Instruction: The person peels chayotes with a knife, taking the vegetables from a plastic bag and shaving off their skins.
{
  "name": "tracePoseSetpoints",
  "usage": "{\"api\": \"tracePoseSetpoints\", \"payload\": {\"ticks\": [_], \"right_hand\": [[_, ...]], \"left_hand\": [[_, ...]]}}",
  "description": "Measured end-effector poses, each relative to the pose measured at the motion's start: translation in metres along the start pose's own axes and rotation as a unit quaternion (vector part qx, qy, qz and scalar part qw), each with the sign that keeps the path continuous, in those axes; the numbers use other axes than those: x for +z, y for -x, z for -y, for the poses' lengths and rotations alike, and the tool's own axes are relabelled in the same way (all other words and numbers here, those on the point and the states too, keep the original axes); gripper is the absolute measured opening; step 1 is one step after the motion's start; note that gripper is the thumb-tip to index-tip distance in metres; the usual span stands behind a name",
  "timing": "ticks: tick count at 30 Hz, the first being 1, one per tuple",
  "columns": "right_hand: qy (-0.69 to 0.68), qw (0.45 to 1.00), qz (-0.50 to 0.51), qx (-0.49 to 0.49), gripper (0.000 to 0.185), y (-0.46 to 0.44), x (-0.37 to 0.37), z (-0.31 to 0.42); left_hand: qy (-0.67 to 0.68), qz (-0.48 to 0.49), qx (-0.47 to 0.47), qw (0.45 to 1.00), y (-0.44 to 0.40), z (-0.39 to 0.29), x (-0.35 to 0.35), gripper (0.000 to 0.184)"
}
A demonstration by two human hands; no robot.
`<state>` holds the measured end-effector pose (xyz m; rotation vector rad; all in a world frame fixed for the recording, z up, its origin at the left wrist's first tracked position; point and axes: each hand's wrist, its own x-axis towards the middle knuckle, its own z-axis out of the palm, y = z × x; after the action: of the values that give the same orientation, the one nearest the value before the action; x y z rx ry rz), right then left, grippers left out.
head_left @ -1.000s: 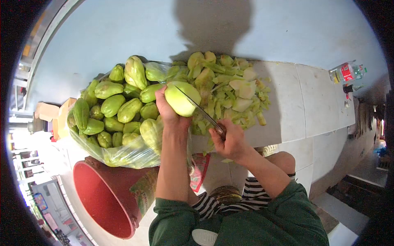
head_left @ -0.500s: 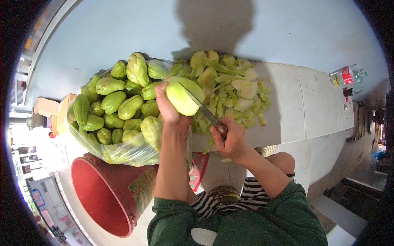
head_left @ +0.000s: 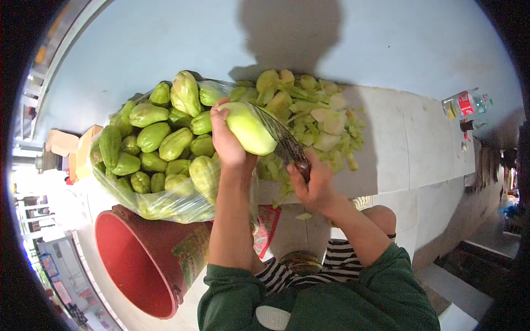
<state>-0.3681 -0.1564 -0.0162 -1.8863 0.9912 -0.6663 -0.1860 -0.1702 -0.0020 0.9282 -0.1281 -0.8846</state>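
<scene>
Pale fruit (head_left: 250, 129) in left grip (head_left: 227, 140), knife (head_left: 287, 139) in right grip (head_left: 314, 185)

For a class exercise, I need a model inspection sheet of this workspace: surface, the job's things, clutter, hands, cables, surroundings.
Surface: a tiled ledge, bare toward the right, in part shadow.
Job's things: a pale green chayote; a knife, its blade along the chayote's right side, contact unclear; darker green chayotes in a clear plastic bag.
Clutter: a heap of peelings and pieces right of the bag; a bottle with a red label at the far right.
Hands: left hand grips the pale green chayote; right hand grips the knife handle.
Cables: nothing seen.
Surroundings: pale wall behind; red bucket below the bag.
</scene>
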Motion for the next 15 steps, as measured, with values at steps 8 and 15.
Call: {"api": "tracePoseSetpoints", "payload": {"ticks": [8,15], "right_hand": [[-0.107,0.993,0.03,0.036,0.032,-0.013,-0.042,-0.018],[-0.172,0.979,0.097,0.041,0.044,-0.015,-0.053,-0.012]], "left_hand": [[-0.104,0.178,-0.003,0.978,-0.006,-0.034,-0.029,0.045],[-0.056,0.25,-0.081,0.963,0.005,-0.019,-0.025,0.055]]}}
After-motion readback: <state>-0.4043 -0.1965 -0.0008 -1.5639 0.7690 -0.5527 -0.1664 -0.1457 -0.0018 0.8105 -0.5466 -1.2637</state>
